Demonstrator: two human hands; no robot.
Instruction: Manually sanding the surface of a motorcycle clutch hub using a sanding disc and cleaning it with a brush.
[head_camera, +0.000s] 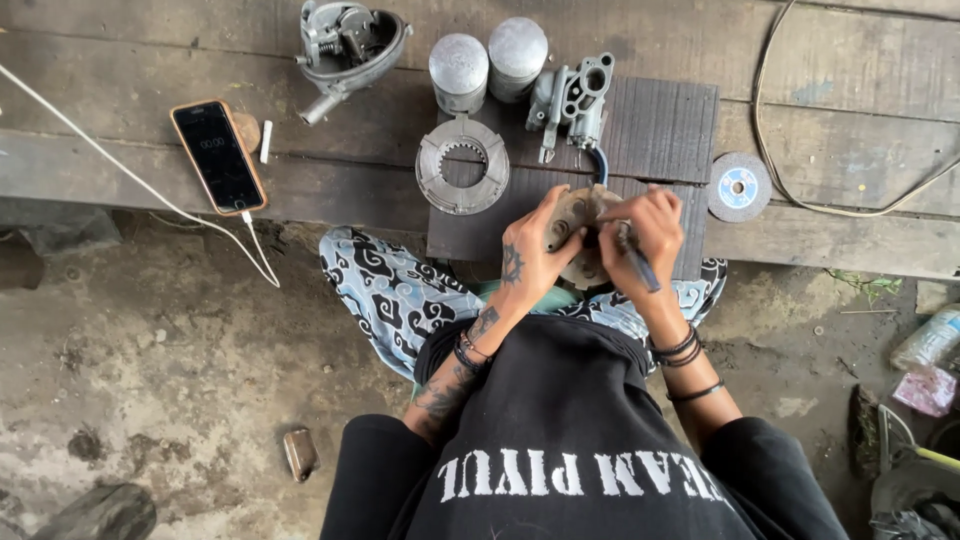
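Hands both full — left hand (533, 250) grips round metal part (575, 215), right hand (645, 228) holds dark-handled tool (637, 262) against it.

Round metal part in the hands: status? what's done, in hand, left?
Done: two pistons, toothed ring and pump body lie stripped on the bench. In hand: left hand grips the round metal part; right hand works a dark tool on it. Left: nothing reassembled yet.
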